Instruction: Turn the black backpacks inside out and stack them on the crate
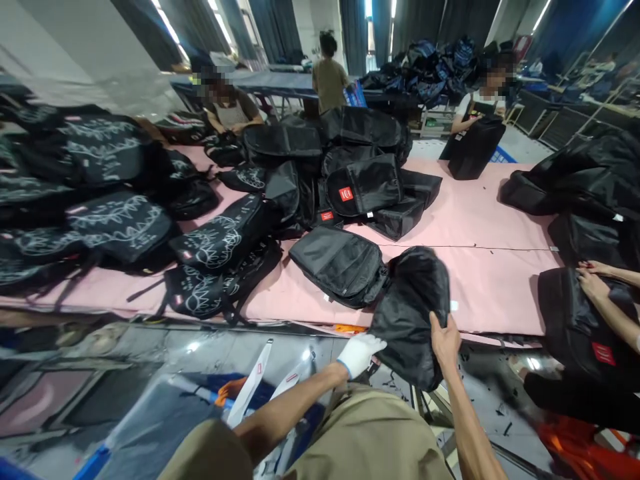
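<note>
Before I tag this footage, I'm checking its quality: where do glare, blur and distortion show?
In the head view, window slits between dark curtains look overexposed; the floor shows glare spots; the black bag between the gloved left hand and bare right hand looks slightly smeared, perhaps by motion; the pale wall at upper left slants, suggesting wide-angle distortion.

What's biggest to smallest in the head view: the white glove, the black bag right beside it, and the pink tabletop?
1. Pink tabletop
2. Black bag
3. White glove
</note>
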### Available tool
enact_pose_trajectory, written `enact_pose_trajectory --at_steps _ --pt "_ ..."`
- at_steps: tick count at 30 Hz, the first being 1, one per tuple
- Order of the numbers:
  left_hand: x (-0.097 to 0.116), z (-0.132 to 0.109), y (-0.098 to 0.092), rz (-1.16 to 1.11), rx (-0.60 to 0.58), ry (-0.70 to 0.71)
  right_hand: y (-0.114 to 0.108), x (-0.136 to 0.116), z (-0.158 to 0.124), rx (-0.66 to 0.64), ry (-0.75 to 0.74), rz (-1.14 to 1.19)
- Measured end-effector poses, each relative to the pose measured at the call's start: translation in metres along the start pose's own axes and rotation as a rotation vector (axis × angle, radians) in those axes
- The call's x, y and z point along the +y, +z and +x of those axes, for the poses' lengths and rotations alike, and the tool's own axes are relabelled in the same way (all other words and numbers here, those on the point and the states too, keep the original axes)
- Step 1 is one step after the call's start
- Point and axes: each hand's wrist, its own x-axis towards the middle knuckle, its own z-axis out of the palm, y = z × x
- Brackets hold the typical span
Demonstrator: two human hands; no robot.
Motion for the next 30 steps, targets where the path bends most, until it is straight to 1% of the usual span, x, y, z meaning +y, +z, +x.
enact_pose_trajectory --at_steps 2,4,6,7,8,9,11,12,14,16,18,20,21,22,23,24,26,27,28,29,30 --pt "0.006 0.019 -0.008 0.029 0.021 -0.017 -0.016 -0.02 -0.001 0.112 -0.033 -0.013" --pt "0.019 0.039 -0.02 0.034 0.065 -0.028 -0.028 -0.028 -0.003 0.235 -0.049 -0.004" --pt "0.039 0.059 -0.036 -0.041 0.162 -0.036 -0.035 -0.023 -0.006 0.348 -0.038 -0.002" --pt "0.05 0.068 -0.045 -0.119 0.232 -0.038 -0.036 -0.018 -0.007 0.377 -0.024 -0.006" --pt "0.063 0.077 -0.055 -0.22 0.307 -0.031 -0.036 -0.01 -0.007 0.375 -0.009 -0.016" --pt "0.076 0.085 -0.066 -0.338 0.378 -0.022 -0.035 -0.002 -0.008 0.333 -0.007 -0.033" --pt "0.101 0.1 -0.086 -0.598 0.467 -0.007 -0.029 0.016 -0.013 0.16 -0.047 -0.083" --pt "0.112 0.107 -0.095 -0.714 0.485 -0.011 -0.024 0.025 -0.017 0.053 -0.08 -0.111" --pt "0.135 0.118 -0.111 -0.868 0.475 -0.038 -0.014 0.041 -0.027 -0.13 -0.128 -0.161" --pt "0.154 0.128 -0.124 -0.894 0.437 -0.067 -0.005 0.053 -0.037 -0.242 -0.122 -0.212" --pt "0.168 0.135 -0.133 -0.818 0.383 -0.101 -0.001 0.063 -0.044 -0.307 -0.079 -0.258" --pt "0.174 0.143 -0.137 -0.704 0.327 -0.141 -0.006 0.069 -0.049 -0.356 -0.054 -0.251" --pt "0.174 0.146 -0.137 -0.658 0.309 -0.155 -0.013 0.071 -0.052 -0.365 -0.037 -0.227" --pt "0.171 0.15 -0.136 -0.633 0.298 -0.155 -0.023 0.07 -0.054 -0.345 -0.008 -0.191" --pt "0.167 0.154 -0.133 -0.632 0.298 -0.141 -0.036 0.066 -0.056 -0.288 0.026 -0.143" --pt "0.161 0.158 -0.13 -0.645 0.304 -0.117 -0.05 0.058 -0.058 -0.186 0.061 -0.09" --pt "0.15 0.164 -0.12 -0.683 0.32 -0.055 -0.079 0.03 -0.06 0.1 0.093 0.022" --pt "0.147 0.167 -0.115 -0.694 0.321 -0.027 -0.091 0.01 -0.059 0.243 0.063 0.071" --pt "0.145 0.168 -0.109 -0.703 0.317 -0.005 -0.1 -0.012 -0.057 0.333 -0.002 0.107" --pt "0.145 0.167 -0.103 -0.714 0.304 0.017 -0.106 -0.035 -0.052 0.359 -0.113 0.121" --pt "0.146 0.165 -0.098 -0.73 0.278 0.049 -0.108 -0.056 -0.046 0.346 -0.245 0.098"
